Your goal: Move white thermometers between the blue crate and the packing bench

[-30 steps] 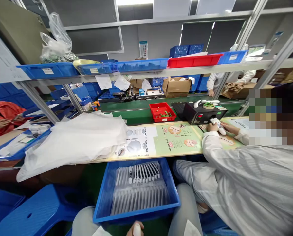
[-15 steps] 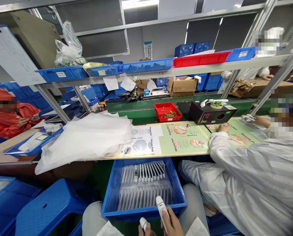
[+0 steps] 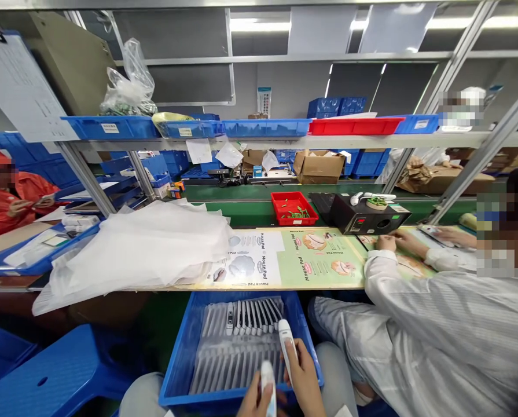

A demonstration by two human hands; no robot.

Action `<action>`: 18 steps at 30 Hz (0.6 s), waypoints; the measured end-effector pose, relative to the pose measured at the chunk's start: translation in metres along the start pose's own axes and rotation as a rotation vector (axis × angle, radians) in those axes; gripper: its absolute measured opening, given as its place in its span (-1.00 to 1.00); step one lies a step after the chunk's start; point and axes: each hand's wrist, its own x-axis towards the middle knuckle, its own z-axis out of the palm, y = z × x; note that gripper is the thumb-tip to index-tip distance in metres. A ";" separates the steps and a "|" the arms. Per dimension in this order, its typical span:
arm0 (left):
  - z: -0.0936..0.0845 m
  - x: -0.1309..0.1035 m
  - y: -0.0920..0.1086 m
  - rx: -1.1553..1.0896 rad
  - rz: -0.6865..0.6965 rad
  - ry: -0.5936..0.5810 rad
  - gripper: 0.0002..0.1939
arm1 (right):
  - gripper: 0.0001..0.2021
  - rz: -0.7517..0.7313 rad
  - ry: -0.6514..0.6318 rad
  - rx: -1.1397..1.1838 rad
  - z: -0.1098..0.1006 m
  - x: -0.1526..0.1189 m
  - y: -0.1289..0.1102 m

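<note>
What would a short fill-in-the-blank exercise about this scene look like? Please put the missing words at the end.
1. Together, the left hand and the right hand hold ____ white gadgets.
2. The colour of the large bin beneath the hands is ____.
3. The tray of green pieces near the black box is coloured ____.
4. In the picture, the stool stands on the bin's ____ side.

Missing words: two; blue; red; left.

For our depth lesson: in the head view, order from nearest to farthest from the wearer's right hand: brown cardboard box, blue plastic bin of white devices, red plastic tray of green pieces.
1. Blue bin, by the right hand
2. Red tray, ahead, middle depth
3. Brown box, farther back, slightly right
</note>
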 end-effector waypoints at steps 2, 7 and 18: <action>-0.007 0.031 0.055 -0.015 0.136 -0.082 -0.08 | -0.34 -0.169 0.048 -0.109 -0.006 0.028 -0.030; -0.024 0.143 0.202 0.352 0.629 0.190 -0.49 | -0.29 -0.430 0.131 -0.280 -0.004 0.130 -0.114; -0.013 0.271 0.255 0.307 0.556 0.447 -0.58 | -0.47 -0.289 0.356 -0.726 0.061 0.250 -0.155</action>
